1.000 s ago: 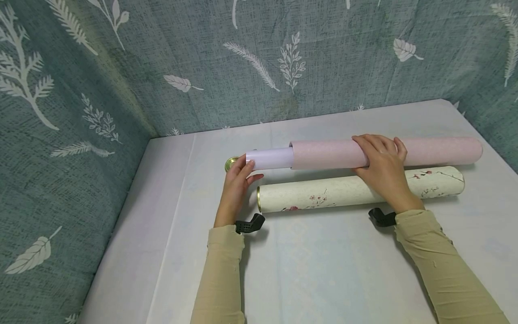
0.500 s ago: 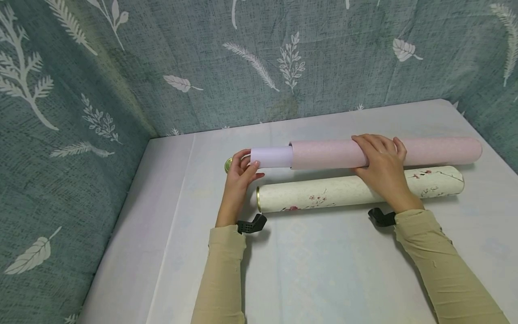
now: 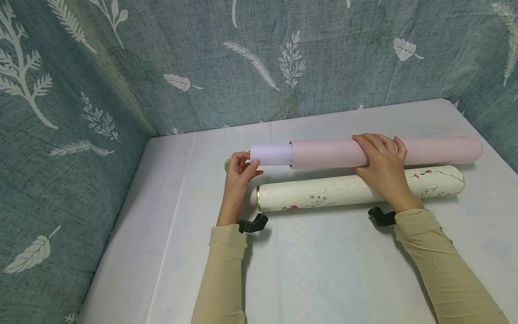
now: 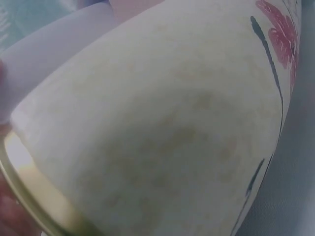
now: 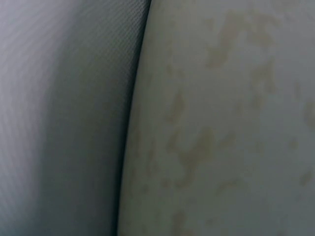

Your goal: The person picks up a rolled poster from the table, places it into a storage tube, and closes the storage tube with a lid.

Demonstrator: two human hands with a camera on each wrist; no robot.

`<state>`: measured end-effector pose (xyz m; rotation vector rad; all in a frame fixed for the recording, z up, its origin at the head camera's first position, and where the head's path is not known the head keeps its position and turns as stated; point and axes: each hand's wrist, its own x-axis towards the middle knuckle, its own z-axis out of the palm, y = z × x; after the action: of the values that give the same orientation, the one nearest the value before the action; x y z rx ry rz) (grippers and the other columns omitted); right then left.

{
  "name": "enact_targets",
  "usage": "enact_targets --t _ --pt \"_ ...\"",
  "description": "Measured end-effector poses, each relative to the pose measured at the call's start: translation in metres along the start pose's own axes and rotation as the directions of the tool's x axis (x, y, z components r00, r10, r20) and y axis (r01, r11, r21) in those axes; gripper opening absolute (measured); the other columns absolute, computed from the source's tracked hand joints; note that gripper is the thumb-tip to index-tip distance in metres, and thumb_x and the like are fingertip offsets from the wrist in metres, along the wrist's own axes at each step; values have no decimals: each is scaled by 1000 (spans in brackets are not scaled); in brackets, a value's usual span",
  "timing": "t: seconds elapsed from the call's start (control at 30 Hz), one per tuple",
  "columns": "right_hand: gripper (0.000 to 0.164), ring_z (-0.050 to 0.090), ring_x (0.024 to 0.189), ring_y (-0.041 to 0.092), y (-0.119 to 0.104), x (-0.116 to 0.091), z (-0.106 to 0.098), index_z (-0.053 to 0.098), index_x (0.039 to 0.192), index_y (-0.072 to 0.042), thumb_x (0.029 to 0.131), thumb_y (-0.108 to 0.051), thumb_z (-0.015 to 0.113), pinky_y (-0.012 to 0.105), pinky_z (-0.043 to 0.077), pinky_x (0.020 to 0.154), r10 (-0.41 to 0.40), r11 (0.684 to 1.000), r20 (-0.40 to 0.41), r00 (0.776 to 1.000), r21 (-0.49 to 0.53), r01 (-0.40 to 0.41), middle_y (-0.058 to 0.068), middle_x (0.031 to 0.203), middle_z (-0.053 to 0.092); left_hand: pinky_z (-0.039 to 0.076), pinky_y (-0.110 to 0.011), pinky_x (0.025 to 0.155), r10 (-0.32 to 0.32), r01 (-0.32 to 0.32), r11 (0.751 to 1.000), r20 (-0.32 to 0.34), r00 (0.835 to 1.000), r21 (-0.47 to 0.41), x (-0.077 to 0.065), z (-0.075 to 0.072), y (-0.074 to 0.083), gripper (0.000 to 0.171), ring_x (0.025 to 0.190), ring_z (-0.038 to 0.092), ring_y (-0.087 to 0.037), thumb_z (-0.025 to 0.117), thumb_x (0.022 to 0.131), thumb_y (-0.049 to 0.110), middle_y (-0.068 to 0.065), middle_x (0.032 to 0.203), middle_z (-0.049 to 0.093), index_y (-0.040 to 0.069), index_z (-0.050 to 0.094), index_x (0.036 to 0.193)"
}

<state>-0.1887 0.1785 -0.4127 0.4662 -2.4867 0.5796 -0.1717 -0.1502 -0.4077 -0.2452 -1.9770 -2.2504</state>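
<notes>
Currently left hand (image 3: 236,180) pinches the end of the lilac roll (image 3: 273,155), mid-frame, poking out of the pink tube (image 3: 323,154); right hand (image 3: 383,168) grips that tube, right of center. Floral tube (image 3: 307,196) lies just below; gold disc (image 3: 227,164) beside left hand.

The head view is sharp and lit by soft light, apparently overhead: the bench (image 3: 226,288) reads bright, the backdrop (image 3: 162,58) darker, the lilac roll (image 3: 272,155) pale, the pink tube (image 3: 323,154) shaded toward its 6 o'clock side, and the cream tube (image 3: 323,194) casts a diffuse shadow toward 6 o'clock. The left wrist view is hazy, with a dim central patch, glare on the gold rim (image 4: 42,191) at 8 o'clock, and blur at 11 o'clock. The right wrist view is dim and soft, brightening toward 10 o'clock.
</notes>
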Motion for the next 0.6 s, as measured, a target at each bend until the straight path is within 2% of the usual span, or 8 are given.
enact_targets --t 0.17,0.6 --pt "72 37 114 30 1 0 0 52 123 -15 58 -10 82 49 5 101 -1 1000 -2 1000 0 1 7 123 49 48 -40 79 0 0 1000 -14 1000 15 0 0 0 14 99 54 -22 59 86 10 -10 121 49 10 45 88" --pt "72 37 114 31 1 0 0 51 124 -15 59 -10 82 49 5 101 -4 1000 4 1000 1 4 7 123 49 49 -36 77 49 -46 998 -82 995 35 1 3 1 11 98 56 -22 62 83 9 -10 122 50 8 52 85"
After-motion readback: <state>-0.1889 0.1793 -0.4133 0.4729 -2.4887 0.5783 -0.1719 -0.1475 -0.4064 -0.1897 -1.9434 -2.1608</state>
